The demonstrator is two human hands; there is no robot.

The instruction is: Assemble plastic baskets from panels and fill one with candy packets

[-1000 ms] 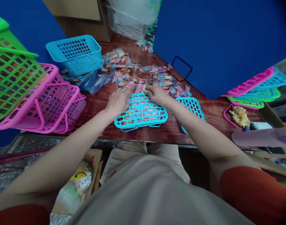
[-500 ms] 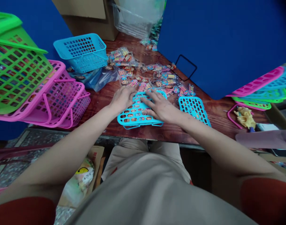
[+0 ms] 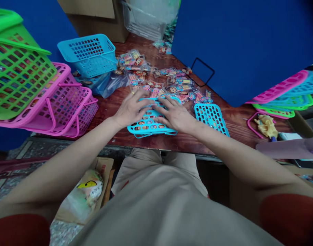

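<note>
In front of me a light-blue lattice lid (image 3: 152, 127) lies at the table's front, with patterned contents showing through its holes and a thin handle along the near edge. My left hand (image 3: 132, 108) rests at its left side, fingers spread and reaching over the top. Across the right half lies my right hand (image 3: 175, 115), palm down with fingers apart. What is under the palms is hidden. Just to the right sits another light-blue lattice piece (image 3: 211, 118). Beyond the lid, small clear packets (image 3: 180, 85) with printed cartoon figures are scattered.
Green (image 3: 20, 65) and pink baskets (image 3: 69, 102) are stacked at left, full of small items. A blue basket (image 3: 92, 56) stands behind them. Coloured lids (image 3: 287, 92) lean at right near a yellow crumpled cloth (image 3: 267, 126). A large blue panel (image 3: 238, 48) rises behind.
My left hand has shifted left and slightly lifted, its fingers now more spread. The right hand stays on the lid. The view has tilted slightly.
</note>
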